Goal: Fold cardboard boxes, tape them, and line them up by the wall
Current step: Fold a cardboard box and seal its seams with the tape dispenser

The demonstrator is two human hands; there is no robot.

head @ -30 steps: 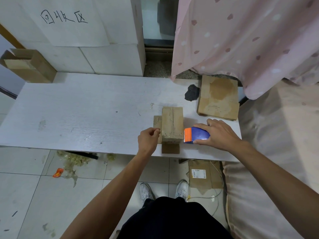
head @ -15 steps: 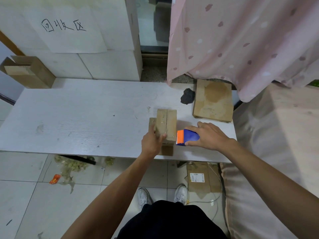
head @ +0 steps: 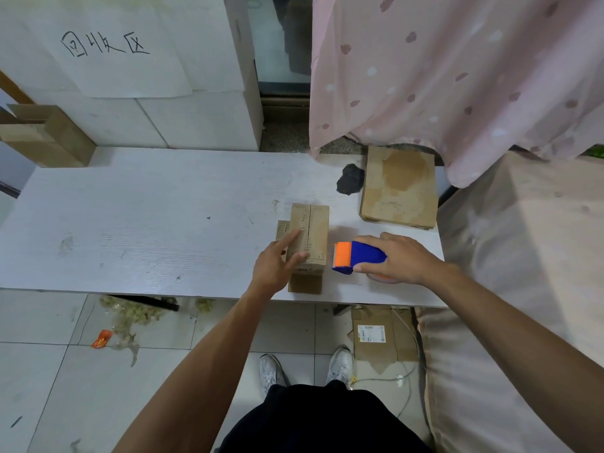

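- Your cardboard box [head: 309, 238] sits on the table [head: 147, 223], right of centre and toward the near edge. Its long axis runs near-to-far, with the top seam along it.
- One flap [head: 305, 284] lies flat at its near end.
- Your left hand [head: 277, 266] has straight, spread fingers resting on the box top.
- Your right hand [head: 397, 258] curls round the tape dispenser [head: 356, 258], just right of the box and apart from it, orange end pointing left.
- Flat cardboard [head: 400, 188] lies far right.
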